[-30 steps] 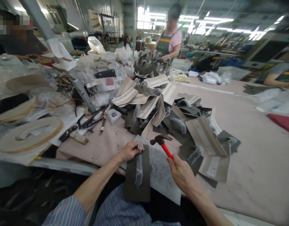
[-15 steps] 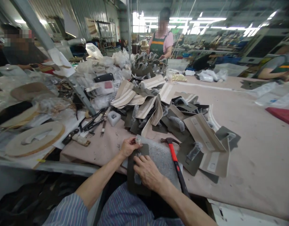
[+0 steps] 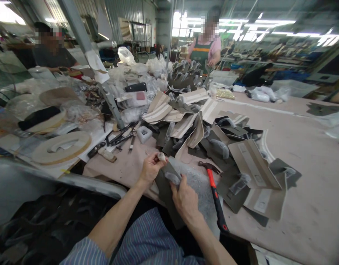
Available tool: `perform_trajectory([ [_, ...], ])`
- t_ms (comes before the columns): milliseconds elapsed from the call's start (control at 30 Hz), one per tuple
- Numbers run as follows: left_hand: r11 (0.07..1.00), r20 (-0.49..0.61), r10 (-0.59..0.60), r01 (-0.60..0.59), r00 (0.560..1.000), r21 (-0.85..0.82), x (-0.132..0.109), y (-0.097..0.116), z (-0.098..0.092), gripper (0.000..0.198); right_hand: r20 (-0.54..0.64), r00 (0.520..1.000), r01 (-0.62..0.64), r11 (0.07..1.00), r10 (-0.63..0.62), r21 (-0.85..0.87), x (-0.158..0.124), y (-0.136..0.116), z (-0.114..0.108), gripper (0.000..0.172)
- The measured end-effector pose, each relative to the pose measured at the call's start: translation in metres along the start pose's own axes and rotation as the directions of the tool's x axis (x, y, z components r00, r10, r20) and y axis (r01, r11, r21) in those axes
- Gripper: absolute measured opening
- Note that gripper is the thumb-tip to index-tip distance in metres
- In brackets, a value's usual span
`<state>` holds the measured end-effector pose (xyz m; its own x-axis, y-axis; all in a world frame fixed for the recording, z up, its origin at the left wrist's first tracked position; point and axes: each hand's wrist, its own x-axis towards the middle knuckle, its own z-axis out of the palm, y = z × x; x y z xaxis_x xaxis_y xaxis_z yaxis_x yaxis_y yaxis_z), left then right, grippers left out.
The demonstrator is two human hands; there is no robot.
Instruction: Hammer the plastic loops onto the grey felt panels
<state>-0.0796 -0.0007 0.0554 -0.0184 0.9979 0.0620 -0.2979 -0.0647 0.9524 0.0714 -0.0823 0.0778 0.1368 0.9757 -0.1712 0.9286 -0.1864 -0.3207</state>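
My left hand [image 3: 151,168] is closed around a small metal punch [image 3: 161,157], held upright at the top end of a dark olive leather piece [image 3: 166,191]. My right hand [image 3: 186,198] grips that same leather piece with fingers curled over a plastic-wrapped part on it [image 3: 172,178]. The piece lies tilted on a grey speckled slab [image 3: 198,187] at the table's near edge. A hammer with a red and black handle [image 3: 215,195] lies on the slab just right of my right hand, touched by neither hand.
A heap of olive and beige leather pieces [image 3: 202,129] covers the table behind the slab. Scissors and tweezers [image 3: 122,138] lie at the left beside rolls of tape [image 3: 61,147]. Other people stand at the far side [image 3: 206,48] and far left [image 3: 52,51].
My right hand laid the hammer down on the slab and moved onto the leather piece. The piece has since been lifted and turned aslant. The camera view has shifted left.
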Motion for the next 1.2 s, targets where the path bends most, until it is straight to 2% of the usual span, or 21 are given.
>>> perform_trajectory([
  [67,0.998,0.024,-0.066,0.066,0.998,0.013,-0.002,-0.027,0.004,0.028,0.015,0.999,-0.040,0.999,0.040,0.001,-0.005,-0.002,0.005,0.044],
  [133,0.995,0.040,-0.103,0.103,0.994,0.020,-0.004,-0.043,0.009,0.027,-0.008,0.997,-0.074,0.997,0.074,0.029,-0.006,-0.004,0.000,0.043],
  [200,0.996,0.036,-0.090,0.089,0.995,0.030,-0.002,-0.044,0.014,0.025,-0.039,0.994,-0.098,0.993,0.100,0.063,-0.007,-0.004,-0.008,0.046],
  [267,0.998,0.038,-0.042,0.040,0.998,0.052,0.002,-0.036,0.019,0.024,-0.047,0.993,-0.101,0.991,0.105,0.093,-0.009,-0.003,-0.011,0.052],
  [367,0.997,0.086,-0.008,0.001,0.996,0.076,0.008,-0.028,0.022,0.024,0.009,0.997,-0.078,0.986,0.078,0.147,-0.015,0.001,0.003,0.052],
  [467,0.996,0.122,-0.064,0.056,0.990,0.073,0.009,-0.039,0.019,0.024,0.089,0.993,-0.094,0.975,0.078,0.199,-0.018,0.003,0.024,0.047],
  [567,0.992,0.112,-0.127,0.126,0.986,0.014,0.004,-0.057,0.016,0.030,0.126,0.990,-0.090,0.961,0.059,0.260,-0.016,0.006,0.034,0.050],
  [667,0.985,0.147,-0.159,0.167,0.976,-0.042,-0.001,-0.065,0.017,0.037,0.171,0.985,-0.066,0.945,0.011,0.320,-0.014,0.010,0.031,0.054],
  [767,0.986,0.244,-0.166,0.169,0.955,0.010,-0.004,-0.064,0.019,0.033,0.186,0.982,-0.029,0.932,-0.041,0.361,-0.018,0.018,0.019,0.059],
  [800,0.987,0.272,-0.163,0.156,0.948,0.047,-0.004,-0.063,0.019,0.030,0.152,0.987,-0.005,0.937,-0.051,0.349,-0.020,0.023,0.013,0.060],
  [867,0.986,0.307,-0.156,0.127,0.939,0.112,-0.005,-0.062,0.019,0.024,0.013,0.998,0.050,0.966,-0.055,0.253,-0.020,0.039,0.000,0.060],
  [933,0.982,0.318,-0.159,0.115,0.935,0.152,-0.005,-0.062,0.018,0.021,-0.139,0.989,0.048,0.997,-0.039,0.067,-0.015,0.063,-0.014,0.055],
  [967,0.979,0.317,-0.163,0.114,0.934,0.167,-0.004,-0.063,0.017,0.020,-0.178,0.984,0.019,0.999,-0.026,-0.039,-0.009,0.076,-0.021,0.052],
  [1033,0.973,0.318,-0.171,0.110,0.933,0.201,-0.004,-0.063,0.017,0.019,-0.156,0.988,-0.047,0.977,0.014,-0.210,0.004,0.103,-0.029,0.047],
  [1100,0.969,0.321,-0.174,0.104,0.931,0.224,-0.003,-0.064,0.017,0.019,-0.045,0.996,-0.080,0.957,0.070,-0.277,0.019,0.124,-0.032,0.040],
  [1167,0.967,0.327,-0.177,0.103,0.928,0.231,-0.002,-0.064,0.017,0.020,0.049,0.990,-0.118,0.966,0.132,-0.230,0.034,0.137,-0.031,0.034],
  [1200,0.968,0.329,-0.177,0.103,0.928,0.230,-0.002,-0.063,0.017,0.020,0.078,0.982,-0.162,0.976,0.174,-0.146,0.040,0.141,-0.029,0.030],
])
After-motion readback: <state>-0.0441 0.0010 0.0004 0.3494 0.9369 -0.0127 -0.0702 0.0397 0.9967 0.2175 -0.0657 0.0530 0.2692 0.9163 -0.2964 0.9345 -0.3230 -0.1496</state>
